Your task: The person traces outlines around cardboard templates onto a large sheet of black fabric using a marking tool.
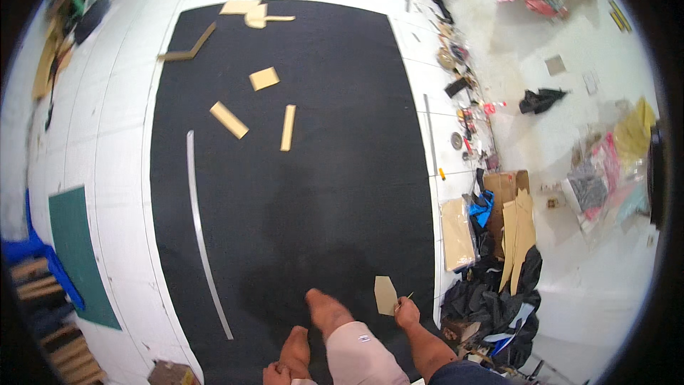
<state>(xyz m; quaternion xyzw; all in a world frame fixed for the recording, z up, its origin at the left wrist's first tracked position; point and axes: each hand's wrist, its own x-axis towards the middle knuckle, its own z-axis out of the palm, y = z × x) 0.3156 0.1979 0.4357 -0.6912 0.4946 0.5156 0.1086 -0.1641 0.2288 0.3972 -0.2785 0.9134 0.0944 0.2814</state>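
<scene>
A large sheet of black fabric (342,192) is spread out in front of me. My right hand (407,311), at the lower right of the fabric, grips the edge of a tan card pattern piece (385,295) with angled corners. A thin stick-like thing pokes out by its fingers, too small to name. My left hand (276,373) is low at the bottom edge beside my bare leg, its fingers curled; what they hold, if anything, is hidden. A long metal ruler (199,232) lies on the fabric's left side. Farther up are a card strip (288,128), a slanted strip (229,120) and a card square (264,79).
More card pieces (241,7) and an angled strip (192,50) lie at the far edge. A green cutting mat (84,257) is on the left. Tools (457,141) line the right side, with a cardboard box (504,187), brown pattern sheets (520,232) and dark scraps (474,296) nearer me.
</scene>
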